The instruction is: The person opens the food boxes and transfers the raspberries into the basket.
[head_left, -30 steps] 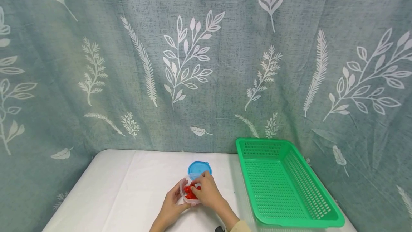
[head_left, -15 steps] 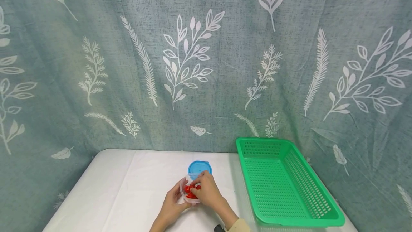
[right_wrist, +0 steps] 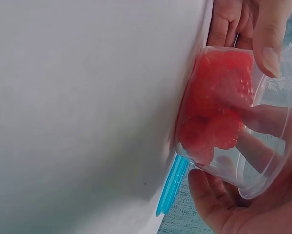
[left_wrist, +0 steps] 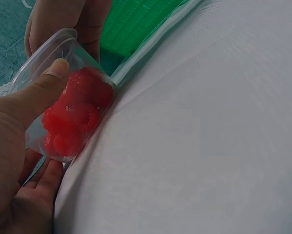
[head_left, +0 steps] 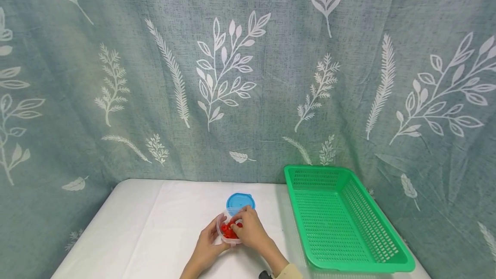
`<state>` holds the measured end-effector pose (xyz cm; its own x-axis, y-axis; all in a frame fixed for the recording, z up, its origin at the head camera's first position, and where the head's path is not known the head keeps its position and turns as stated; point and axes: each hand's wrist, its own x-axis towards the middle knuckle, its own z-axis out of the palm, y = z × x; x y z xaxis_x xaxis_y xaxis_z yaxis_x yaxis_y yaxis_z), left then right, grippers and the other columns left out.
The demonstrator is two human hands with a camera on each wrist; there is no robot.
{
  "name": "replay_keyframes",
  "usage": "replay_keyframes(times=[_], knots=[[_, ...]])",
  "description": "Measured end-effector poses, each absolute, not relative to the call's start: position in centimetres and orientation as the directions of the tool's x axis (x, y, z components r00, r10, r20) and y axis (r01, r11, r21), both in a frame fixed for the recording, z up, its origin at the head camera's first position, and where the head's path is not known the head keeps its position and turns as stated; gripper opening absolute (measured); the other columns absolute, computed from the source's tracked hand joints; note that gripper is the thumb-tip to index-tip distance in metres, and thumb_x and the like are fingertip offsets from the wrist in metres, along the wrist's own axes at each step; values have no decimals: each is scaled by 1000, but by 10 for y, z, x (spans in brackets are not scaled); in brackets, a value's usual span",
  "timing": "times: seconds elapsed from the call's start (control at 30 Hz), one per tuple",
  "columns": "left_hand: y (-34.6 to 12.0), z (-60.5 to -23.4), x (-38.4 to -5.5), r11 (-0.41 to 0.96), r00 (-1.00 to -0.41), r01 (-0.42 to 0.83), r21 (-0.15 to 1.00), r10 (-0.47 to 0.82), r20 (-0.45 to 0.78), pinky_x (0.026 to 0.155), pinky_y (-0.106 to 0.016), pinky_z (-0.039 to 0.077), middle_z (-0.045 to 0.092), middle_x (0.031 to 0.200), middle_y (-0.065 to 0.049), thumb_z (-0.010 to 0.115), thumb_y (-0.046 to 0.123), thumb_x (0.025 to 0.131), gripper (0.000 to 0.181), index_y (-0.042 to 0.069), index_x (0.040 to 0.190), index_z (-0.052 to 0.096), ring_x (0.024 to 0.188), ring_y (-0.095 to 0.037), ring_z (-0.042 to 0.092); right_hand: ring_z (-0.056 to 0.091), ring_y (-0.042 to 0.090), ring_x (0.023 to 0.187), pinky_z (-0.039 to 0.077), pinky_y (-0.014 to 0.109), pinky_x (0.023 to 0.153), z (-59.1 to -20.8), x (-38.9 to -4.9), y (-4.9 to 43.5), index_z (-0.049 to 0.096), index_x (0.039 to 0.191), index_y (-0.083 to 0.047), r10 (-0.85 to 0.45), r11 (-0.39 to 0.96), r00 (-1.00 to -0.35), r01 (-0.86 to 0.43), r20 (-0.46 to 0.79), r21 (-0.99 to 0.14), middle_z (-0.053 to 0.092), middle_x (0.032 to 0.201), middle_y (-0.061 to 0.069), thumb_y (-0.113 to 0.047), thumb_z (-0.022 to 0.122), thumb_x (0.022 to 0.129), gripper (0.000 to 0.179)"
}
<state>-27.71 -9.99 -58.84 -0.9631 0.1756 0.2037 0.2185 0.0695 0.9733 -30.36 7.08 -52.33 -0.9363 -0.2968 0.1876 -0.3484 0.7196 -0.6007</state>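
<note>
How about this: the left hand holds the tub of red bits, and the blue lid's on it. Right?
The lid isn't on the tub: the head view shows it lying on the table beyond. The left hand does hold the tub of red bits.

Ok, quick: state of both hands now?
Left hand: holding the clear tub.
Right hand: partly inside the tub, at the red pieces; can't tell if gripping one.

container [right_wrist: 270,92]: clear glossy plastic | red pieces [left_wrist: 80,114]: bumpy, glossy | basket [head_left: 360,267]: perforated plastic | curtain [head_left: 271,72]: matt cloth
</note>
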Motion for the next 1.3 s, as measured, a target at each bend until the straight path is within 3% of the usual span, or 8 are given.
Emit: replay_keyframes(times=[0.23,0.43,0.67,0.9,1.03,1.17,1.3], knots=[[-99,-587,-276,94,-963,227,969,170,209,120,-31,37,48,153,-21,87,19,81,91,1,155,37,146,-37,41,55,32,110,55,55,94,-524,-306,76,77,91,-5,-313,653,-926,-370,209,-661,61,110,13,-8,77,88,5],[-98,-586,-276,76,-963,220,973,174,204,110,-7,33,48,153,-21,87,18,81,91,1,155,37,146,-36,40,50,41,124,51,62,102,-523,-304,80,78,92,-8,-270,624,-932,-361,242,-693,59,129,22,-11,75,88,5],[-97,-585,-276,108,-966,214,971,172,194,120,-41,35,49,153,-20,86,19,82,90,1,155,37,145,-37,42,48,38,127,50,62,104,-517,-300,85,75,90,-12,-229,556,-928,-373,294,-743,58,134,21,-15,76,89,3],[-99,-587,-276,105,-964,223,969,169,203,119,-40,38,48,153,-21,87,18,81,90,0,155,37,145,-37,43,53,37,124,45,68,105,-516,-297,84,73,89,-15,-231,463,-915,-403,332,-789,62,128,15,-20,80,86,9],[-99,-586,-275,104,-968,213,972,161,194,118,-25,39,49,153,-19,87,19,81,90,2,155,38,145,-36,43,55,38,125,44,71,105,-511,-293,83,73,92,-14,-253,409,-916,-394,312,-823,64,127,13,-20,80,87,11],[-98,-586,-275,77,-968,208,975,158,194,111,-11,36,49,153,-17,87,18,80,89,5,155,39,144,-34,43,60,33,119,46,66,108,-505,-288,83,72,98,-12,-271,365,-913,-392,306,-845,69,118,8,-17,80,88,13],[-97,-586,-275,78,-968,211,974,158,197,112,-12,37,50,153,-17,87,18,81,89,6,155,40,144,-34,44,64,23,110,46,61,110,-499,-283,83,73,103,-12,-267,319,-911,-390,313,-864,74,104,-2,-15,80,88,17]])
